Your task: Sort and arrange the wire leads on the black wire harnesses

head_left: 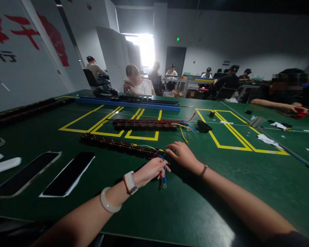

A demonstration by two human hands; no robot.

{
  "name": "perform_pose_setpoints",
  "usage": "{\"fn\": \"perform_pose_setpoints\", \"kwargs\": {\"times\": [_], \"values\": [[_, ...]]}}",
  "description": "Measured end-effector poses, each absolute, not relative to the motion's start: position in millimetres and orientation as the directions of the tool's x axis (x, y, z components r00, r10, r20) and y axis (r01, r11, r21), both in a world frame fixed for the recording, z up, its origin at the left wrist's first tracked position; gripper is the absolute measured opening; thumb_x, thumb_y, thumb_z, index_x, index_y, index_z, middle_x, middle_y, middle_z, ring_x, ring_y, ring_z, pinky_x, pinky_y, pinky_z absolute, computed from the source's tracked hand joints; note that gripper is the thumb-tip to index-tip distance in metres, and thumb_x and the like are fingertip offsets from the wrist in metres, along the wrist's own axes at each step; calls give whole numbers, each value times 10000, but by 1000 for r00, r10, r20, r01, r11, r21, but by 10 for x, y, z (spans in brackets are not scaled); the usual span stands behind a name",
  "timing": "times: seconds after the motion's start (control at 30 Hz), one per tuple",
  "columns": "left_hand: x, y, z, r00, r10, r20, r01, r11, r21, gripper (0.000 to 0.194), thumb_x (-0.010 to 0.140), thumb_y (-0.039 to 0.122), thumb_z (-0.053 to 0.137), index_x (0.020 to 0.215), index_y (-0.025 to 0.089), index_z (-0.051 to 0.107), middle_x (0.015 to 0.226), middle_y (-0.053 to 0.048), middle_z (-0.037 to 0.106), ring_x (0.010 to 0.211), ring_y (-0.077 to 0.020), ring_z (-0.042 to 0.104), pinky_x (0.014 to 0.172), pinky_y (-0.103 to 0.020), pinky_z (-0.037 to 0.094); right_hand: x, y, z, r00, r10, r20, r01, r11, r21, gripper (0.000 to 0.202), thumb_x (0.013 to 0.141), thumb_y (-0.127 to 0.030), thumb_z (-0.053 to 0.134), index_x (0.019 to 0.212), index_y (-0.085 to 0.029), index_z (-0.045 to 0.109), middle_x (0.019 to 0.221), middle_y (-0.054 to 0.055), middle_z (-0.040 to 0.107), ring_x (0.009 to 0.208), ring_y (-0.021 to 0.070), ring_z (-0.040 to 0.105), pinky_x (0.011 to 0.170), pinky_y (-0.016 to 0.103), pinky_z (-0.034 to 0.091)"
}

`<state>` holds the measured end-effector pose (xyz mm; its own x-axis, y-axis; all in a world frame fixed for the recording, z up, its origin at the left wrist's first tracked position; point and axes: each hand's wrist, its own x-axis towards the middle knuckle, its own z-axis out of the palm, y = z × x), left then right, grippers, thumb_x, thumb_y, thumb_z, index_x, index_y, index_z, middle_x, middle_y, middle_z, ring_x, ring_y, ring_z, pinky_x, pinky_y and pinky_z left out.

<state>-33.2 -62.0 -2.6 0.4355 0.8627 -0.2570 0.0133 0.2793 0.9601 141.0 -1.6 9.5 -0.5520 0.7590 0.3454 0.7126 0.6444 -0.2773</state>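
A long black wiring strip [118, 144] lies on the green table, with coloured wires at its right end. My left hand [151, 168], wearing a watch and a pale bangle, is closed around blue wires [165, 175] there; a ring terminal hangs below the fingers. Just right of the strip's end is my right hand [181, 154], its fingers bent and apart, with nothing visible in them. Behind, a second strip [146, 125] bears a bundle of red, yellow and blue wires on its right.
Two phones [25, 173] [69, 173] lie at the left. A blue rail [128, 103] crosses the back of the table. Yellow tape [234, 148] outlines areas on it. White scraps [269, 141] lie at the right, near a seated person [275, 94]. Other people sit farther back.
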Motion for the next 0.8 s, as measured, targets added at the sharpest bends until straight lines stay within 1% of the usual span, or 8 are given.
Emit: {"fn": "perform_pose_setpoints", "kwargs": {"times": [0.1, 0.2, 0.27, 0.37, 0.43, 0.53, 0.67, 0.8], "values": [[-382, -573, -31, 476, 845, -245, 192, 172, 966, 334, 843, 452, 508, 757, 130, 534, 491, 43, 500, 363, -45, 356, 397, -186, 232, 1519, -1, -66, -548, 788, 281, 710, 616, -341, 238, 895, -371, 543, 932, -195, 700, 804, 39, 622, 771, 155, 547, 720, 268, 395], [-428, -533, -30, 440, 870, -223, 284, 101, 953, 340, 840, 464, 496, 772, 134, 541, 536, 26, 556, 337, -42, 329, 382, -189, 221, 1544, 19, -180, -536, 806, 253, 674, 589, -446, 215, 877, -351, 571, 910, -182, 701, 801, 37, 612, 748, 146, 547, 692, 253, 408], [-454, -516, -24, 399, 895, -201, 370, 43, 928, 338, 845, 457, 480, 776, 136, 562, 547, 15, 573, 349, -54, 349, 395, -193, 244, 1539, 35, -215, -517, 817, 256, 651, 569, -503, 228, 877, -360, 569, 892, -174, 700, 795, 36, 610, 737, 144, 549, 678, 251, 413], [-484, -516, -12, 362, 922, -137, 517, -77, 853, 343, 848, 446, 473, 729, 147, 593, 523, 3, 561, 422, -93, 445, 464, -208, 305, 1537, 60, -231, -482, 832, 274, 629, 547, -553, 243, 874, -373, 569, 862, -170, 703, 784, 34, 613, 725, 142, 556, 657, 247, 413], [-494, -528, -5, 337, 938, -83, 591, -142, 794, 329, 850, 427, 474, 696, 162, 593, 536, -7, 563, 485, -120, 499, 515, -221, 321, 1545, 76, -232, -467, 835, 291, 627, 545, -557, 243, 871, -373, 575, 847, -168, 704, 786, 35, 616, 720, 139, 561, 651, 244, 413], [-498, -549, -4, 305, 952, 0, 674, -216, 706, 289, 836, 387, 504, 636, 185, 555, 530, -6, 530, 513, -139, 496, 558, -242, 307, 1562, 101, -228, -461, 829, 318, 633, 558, -536, 231, 869, -364, 580, 848, -172, 707, 799, 34, 619, 737, 137, 567, 666, 243, 415], [-506, -547, -37, 311, 941, 134, 689, -320, 651, 280, 814, 366, 538, 591, 203, 489, 509, -2, 454, 524, -157, 467, 599, -268, 304, 1574, 132, -212, -466, 825, 320, 648, 564, -511, 217, 860, -355, 597, 861, -172, 713, 802, 37, 620, 749, 141, 564, 693, 250, 418], [-521, -532, -67, 367, 910, 194, 717, -409, 564, 260, 821, 326, 534, 598, 202, 484, 538, -14, 462, 524, -160, 461, 614, -276, 312, 1570, 138, -204, -478, 827, 297, 656, 560, -506, 223, 864, -353, 590, 869, -169, 715, 790, 38, 615, 727, 137, 553, 675, 246, 413]]}}
